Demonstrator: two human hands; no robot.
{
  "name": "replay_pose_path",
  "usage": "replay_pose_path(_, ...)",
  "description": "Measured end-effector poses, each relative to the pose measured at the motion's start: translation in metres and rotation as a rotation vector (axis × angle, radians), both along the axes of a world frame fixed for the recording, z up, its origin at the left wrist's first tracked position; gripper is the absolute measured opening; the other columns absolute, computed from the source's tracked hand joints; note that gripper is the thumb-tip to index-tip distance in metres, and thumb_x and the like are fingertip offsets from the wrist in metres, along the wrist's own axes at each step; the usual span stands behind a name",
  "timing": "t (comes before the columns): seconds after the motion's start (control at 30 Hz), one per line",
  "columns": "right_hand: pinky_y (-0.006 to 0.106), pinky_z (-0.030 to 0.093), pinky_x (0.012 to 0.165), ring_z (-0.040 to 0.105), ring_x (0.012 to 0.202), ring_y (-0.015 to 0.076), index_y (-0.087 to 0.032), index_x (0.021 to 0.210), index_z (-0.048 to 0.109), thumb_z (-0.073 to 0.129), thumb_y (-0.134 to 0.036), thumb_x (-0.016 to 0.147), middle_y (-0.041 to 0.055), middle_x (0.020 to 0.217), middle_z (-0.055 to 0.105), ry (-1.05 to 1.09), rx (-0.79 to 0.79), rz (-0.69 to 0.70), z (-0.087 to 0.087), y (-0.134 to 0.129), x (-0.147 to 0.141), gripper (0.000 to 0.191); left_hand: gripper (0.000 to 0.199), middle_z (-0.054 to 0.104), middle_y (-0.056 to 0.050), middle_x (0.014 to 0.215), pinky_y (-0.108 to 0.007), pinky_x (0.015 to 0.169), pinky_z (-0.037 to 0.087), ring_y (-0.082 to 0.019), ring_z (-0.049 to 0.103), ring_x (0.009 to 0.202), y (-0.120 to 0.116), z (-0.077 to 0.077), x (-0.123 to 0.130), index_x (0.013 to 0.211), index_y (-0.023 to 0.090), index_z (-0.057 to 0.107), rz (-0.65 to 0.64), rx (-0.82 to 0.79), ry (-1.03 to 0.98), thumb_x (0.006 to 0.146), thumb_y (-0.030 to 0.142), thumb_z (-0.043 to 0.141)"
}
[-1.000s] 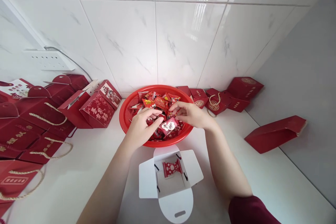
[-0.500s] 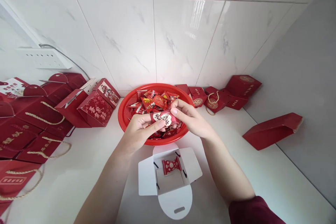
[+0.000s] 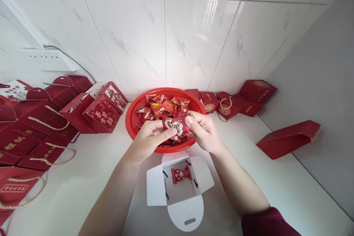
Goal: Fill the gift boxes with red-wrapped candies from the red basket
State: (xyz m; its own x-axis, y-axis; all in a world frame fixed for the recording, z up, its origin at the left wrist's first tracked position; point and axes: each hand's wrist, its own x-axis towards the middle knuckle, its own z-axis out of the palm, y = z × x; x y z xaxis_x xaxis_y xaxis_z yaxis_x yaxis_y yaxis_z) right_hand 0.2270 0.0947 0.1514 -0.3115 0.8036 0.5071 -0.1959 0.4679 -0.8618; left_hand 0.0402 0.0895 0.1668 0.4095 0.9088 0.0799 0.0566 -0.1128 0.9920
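Between my two hands is a dark red candy packet (image 3: 178, 125) with cream patches and black writing. My left hand (image 3: 151, 134) pinches its left end, thumb on top. The right end is gripped by my right hand (image 3: 201, 129), thumb on the front. Both hands are over the front part of a red plastic basket (image 3: 129, 118) heaped with wrapped candies (image 3: 168, 107). Nearer to me stands an open white box (image 3: 185, 212) with its flaps spread. One red wrapped candy (image 3: 181, 174) lies inside it.
Many red gift boxes (image 3: 41, 118) with rope handles crowd the left side. More red boxes (image 3: 226, 105) stand along the wall behind and right of the basket. A single red box (image 3: 287, 138) lies at the right, by the grey panel (image 3: 318, 81).
My right hand has shifted slightly toward me and now grips the packet's right end with its thumb on the front. The packet shows more of its face. The view has shifted slightly.
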Motion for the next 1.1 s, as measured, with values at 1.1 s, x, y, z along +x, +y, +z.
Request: replay_pose_path(1.1,0.027,0.044,0.064,0.052,0.067,0.0127,-0.02,0.078,0.056,0.063,-0.04,0.092,-0.0003,0.074,0.058,-0.167,-0.088,-0.118,-0.008,0.018,0.004,0.025,0.031,0.075,-0.006,0.093,-0.031,0.081,0.053,-0.021,0.068,0.087,0.019,-0.014,-0.011,0.095,0.018,0.076,0.064,0.056,0.171,0.084,0.047,0.07)
